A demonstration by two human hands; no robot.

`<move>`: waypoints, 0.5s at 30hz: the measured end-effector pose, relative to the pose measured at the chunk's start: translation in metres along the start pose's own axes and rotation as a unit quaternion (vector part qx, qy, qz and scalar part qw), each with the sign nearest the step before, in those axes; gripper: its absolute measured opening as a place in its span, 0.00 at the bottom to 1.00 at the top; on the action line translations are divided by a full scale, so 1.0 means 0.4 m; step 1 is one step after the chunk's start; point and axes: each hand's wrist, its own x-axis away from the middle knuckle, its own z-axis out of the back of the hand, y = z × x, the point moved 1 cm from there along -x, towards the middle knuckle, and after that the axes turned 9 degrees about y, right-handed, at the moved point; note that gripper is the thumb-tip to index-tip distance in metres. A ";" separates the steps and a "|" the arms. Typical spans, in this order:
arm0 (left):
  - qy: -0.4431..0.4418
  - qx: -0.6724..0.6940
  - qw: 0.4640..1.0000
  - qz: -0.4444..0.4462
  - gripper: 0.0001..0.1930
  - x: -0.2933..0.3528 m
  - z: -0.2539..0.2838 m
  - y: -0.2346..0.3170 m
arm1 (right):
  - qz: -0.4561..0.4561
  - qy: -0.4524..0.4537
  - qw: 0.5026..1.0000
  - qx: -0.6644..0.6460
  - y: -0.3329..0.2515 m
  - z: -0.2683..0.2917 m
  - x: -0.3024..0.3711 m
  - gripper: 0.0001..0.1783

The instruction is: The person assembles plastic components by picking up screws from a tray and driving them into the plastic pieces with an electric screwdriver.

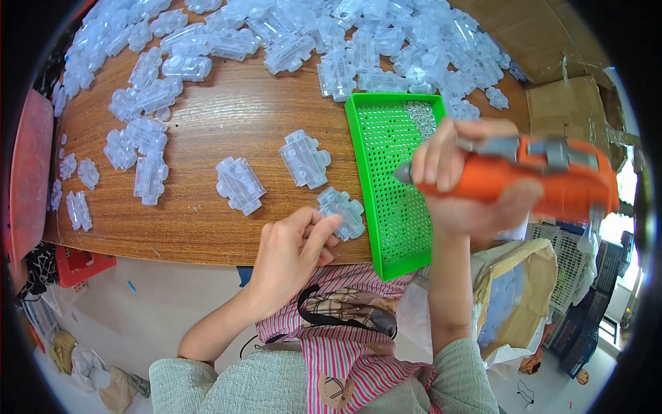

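Near the table's front edge, my left hand [293, 241] is closed, thumb and fingertips at the left end of a clear plastic housing [343, 213]. My right hand [458, 176] is wrapped round an orange electric screwdriver [534, 181], somewhat blurred. The tool is held level above the green perforated tray [376, 228], its dark tip pointing left over the holes. Small silvery screws [419, 119] lie in the tray's far right corner. Two more clear housings, one farther back [305, 159] and one to the left [240, 185], lie on the wooden table.
A large heap of clear plastic parts [276, 31] covers the table's far side, with loose ones at the left. A red tub [31, 172] stands at the left edge. Cardboard [569, 114] borders the right. An open sack [507, 303] with clear pieces stands below right.
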 end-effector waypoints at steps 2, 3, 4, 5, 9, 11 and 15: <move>-0.012 -0.139 0.988 -0.063 0.15 0.017 0.027 -0.006 | -0.001 0.053 0.995 0.089 0.023 0.014 -0.027 0.43; -0.019 -0.273 0.954 -0.123 0.14 0.020 0.036 -0.001 | 0.006 0.073 0.989 0.127 0.048 0.012 -0.037 0.43; -0.033 -0.335 0.939 -0.066 0.13 0.029 0.041 0.036 | 0.010 0.074 0.988 0.136 0.066 0.012 -0.043 0.41; -0.036 -0.337 0.938 -0.069 0.13 0.026 0.039 0.037 | 0.012 0.082 0.988 0.132 0.082 0.014 -0.045 0.41; 0.058 -0.370 0.830 -0.412 0.19 -0.004 0.040 0.010 | 0.003 0.076 0.989 0.127 0.110 0.004 -0.046 0.38; 0.057 -0.403 0.748 -0.524 0.20 -0.021 0.035 0.000 | -0.002 0.063 0.990 0.127 0.119 -0.002 -0.048 0.36; 0.066 -0.374 0.755 -0.534 0.17 -0.022 0.043 -0.003 | 0.011 0.082 0.987 0.135 0.125 -0.005 -0.046 0.35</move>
